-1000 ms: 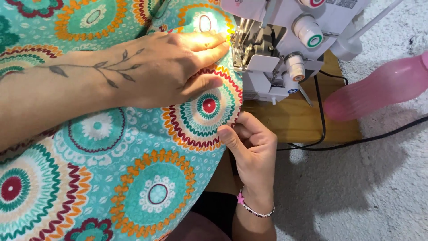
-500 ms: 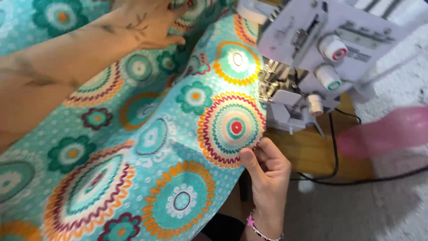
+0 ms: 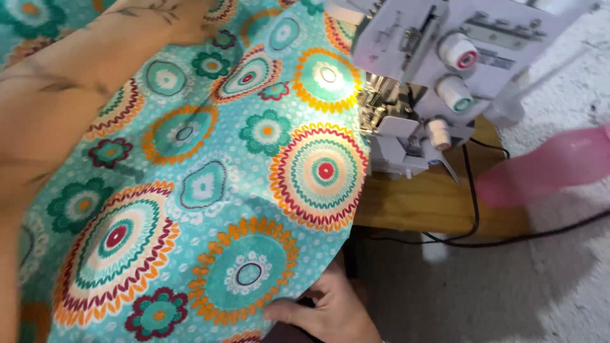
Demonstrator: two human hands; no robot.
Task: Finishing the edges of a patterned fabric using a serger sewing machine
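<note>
Right hand (image 3: 330,308) has dropped from beside the big red-centred circle down to the bottom hem of the fabric (image 3: 210,209), now at the lower edge of view. Its fingers curl narrow around the fabric's lower edge, thumb pointing left along the hem, pinching cloth. Left arm has slid up and left; the left hand (image 3: 190,16) is mostly out of view at the top edge, only the wrist and back of hand showing, resting on the fabric. Finger state of the left hand cannot be told.

Fabric is teal with orange, red and green circle print and has shifted left and down compared with half a second ago; it covers the whole left and middle of view and drapes over the front edge of the wooden desk (image 3: 432,203). Its right edge lies just at the needle area of the white overlock machine (image 3: 432,76), touching the presser plate. Machine sits on the desk near its back right part, three thread dials facing out. Black cable (image 3: 473,197) runs down from the machine over the desk's front edge and across the pale floor to the right. Pink blurred bottle-like shape (image 3: 546,168) lies just off the desk's right edge.
</note>
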